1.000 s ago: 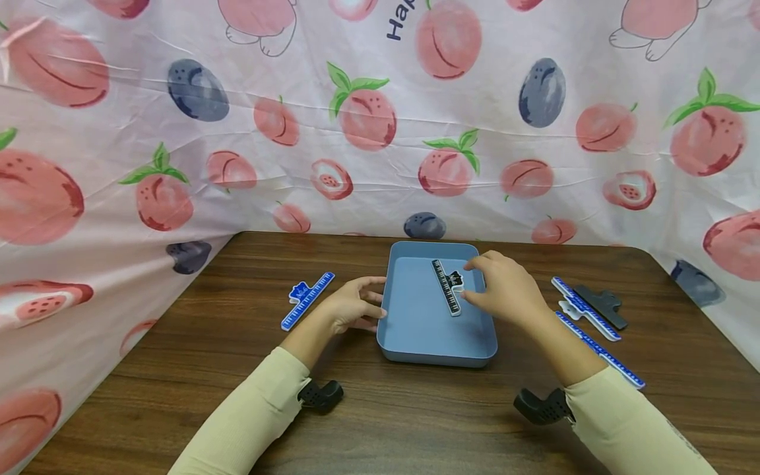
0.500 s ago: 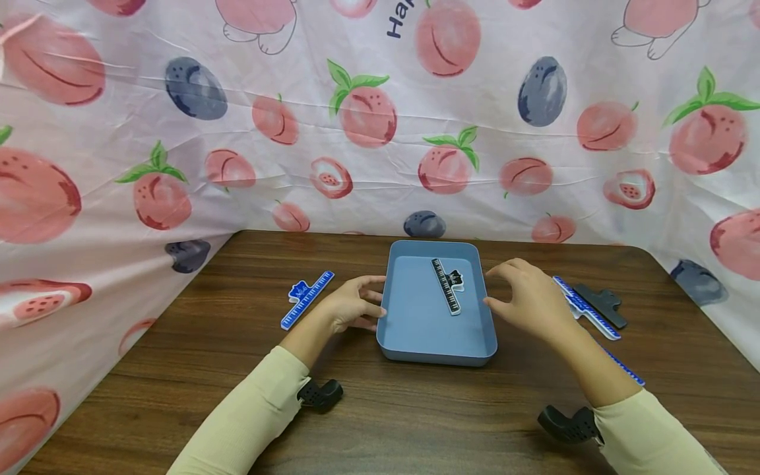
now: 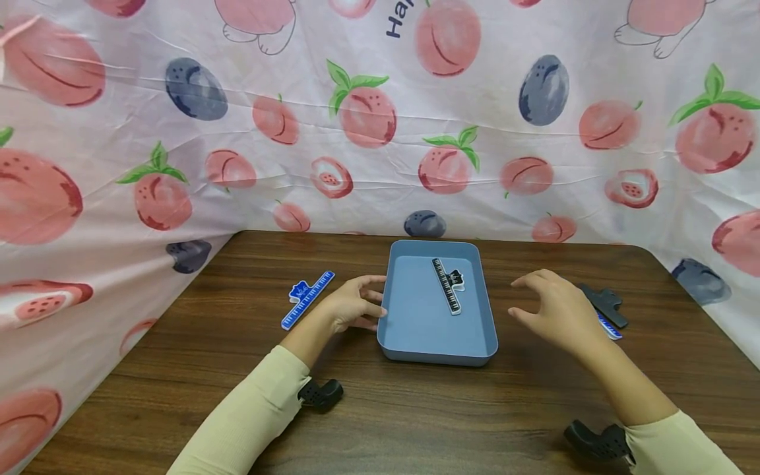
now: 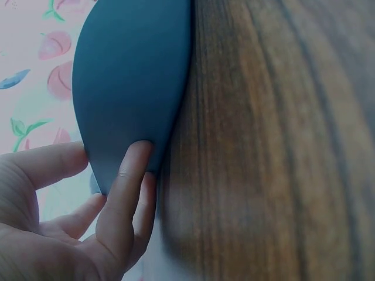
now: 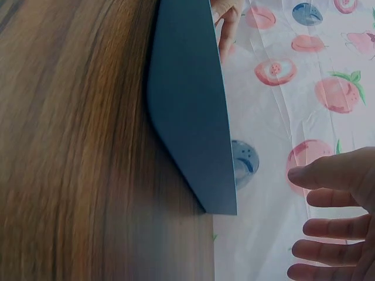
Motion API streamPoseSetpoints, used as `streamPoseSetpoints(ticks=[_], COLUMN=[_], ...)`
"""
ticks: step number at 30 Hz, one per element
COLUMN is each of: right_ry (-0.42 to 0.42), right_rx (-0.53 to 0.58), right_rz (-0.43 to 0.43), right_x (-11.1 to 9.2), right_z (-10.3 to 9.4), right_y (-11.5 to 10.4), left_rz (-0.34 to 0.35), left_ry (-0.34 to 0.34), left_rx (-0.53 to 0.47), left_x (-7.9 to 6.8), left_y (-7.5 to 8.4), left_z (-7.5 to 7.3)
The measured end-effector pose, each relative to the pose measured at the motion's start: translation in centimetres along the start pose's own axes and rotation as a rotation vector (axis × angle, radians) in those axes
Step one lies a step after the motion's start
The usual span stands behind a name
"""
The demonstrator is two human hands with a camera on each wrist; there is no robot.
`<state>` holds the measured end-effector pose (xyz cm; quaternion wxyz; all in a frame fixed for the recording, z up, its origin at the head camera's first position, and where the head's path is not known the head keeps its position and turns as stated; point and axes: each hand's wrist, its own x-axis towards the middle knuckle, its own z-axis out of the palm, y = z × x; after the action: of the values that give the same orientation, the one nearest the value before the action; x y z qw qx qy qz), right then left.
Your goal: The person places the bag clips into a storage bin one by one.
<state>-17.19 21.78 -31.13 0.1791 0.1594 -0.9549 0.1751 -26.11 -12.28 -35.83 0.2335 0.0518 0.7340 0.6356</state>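
A blue rectangular tray stands mid-table with a black-and-white piano-key clip lying inside it. My left hand rests its spread fingertips against the tray's left wall; the left wrist view has these fingers touching the outside of that wall. To the right of the tray, apart from it, my right hand hovers with fingers and thumb spread and nothing between them. Beyond it lie a dark grey clip and part of a blue piano-key clip, mostly hidden by the hand.
Left of my left hand lies another blue-and-white piano-key clip on the brown wooden table. A fruit-print cloth hangs behind the table and along its sides. Each wrist carries a black camera mount.
My right hand has moved from the clip in the tray out past the right wall, over the blue clips, which it now largely covers. The left hand and tray stay put.
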Motion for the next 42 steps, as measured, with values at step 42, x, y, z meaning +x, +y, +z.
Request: streamPoseSetpoints(ticks=[42], right_ry=[-0.242], right_rx=[-0.054], right_rz=[0.203], right_x=[-4.5], right_z=[-1.5], right_y=[7.4], left_rz=[-0.021], left_ry=[-0.001], left_rx=[-0.011], left_x=[0.5], left_y=[0.3], left_z=[-0.1])
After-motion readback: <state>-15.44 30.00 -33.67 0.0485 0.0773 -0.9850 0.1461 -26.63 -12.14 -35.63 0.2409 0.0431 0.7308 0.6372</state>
